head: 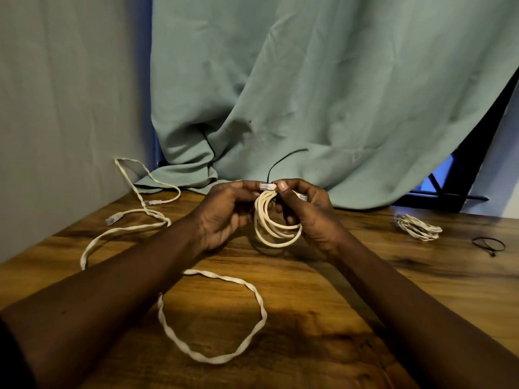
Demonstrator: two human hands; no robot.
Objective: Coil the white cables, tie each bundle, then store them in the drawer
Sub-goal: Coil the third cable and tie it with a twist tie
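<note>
Both hands meet above the desk [393,290] and hold a coiled white cable [276,228] upright between them, its loops hanging down clear of the wood. The left hand [224,211] is curled round the coil's top left side, and its fingertips pinch the strands just under a clear plug [267,187] that sticks out at the top. The right hand [306,217] grips the coil's top right side, with the thumb pressed against the gathered strands beside that plug. A thin black tie [283,158] rises from the top of the coil, between the two thumbs, and bends over to the right. Whether it already goes round the strands cannot be told.

Nearer than the coil and slightly to its left, a loose flat white cable [210,273] lies on the desk in a wide open loop and passes under the left forearm. Far to the left of the coil, a thinner white cable [151,203] trails along the desk against the grey wall [70,108]. Well to the right of the coil, a finished white bundle [420,227] rests flat on the desk, with a spare black tie [488,245] curled into a ring just beyond it. Behind the coil hangs a pale green curtain [309,94], whose hem lies on the back of the desk.
</note>
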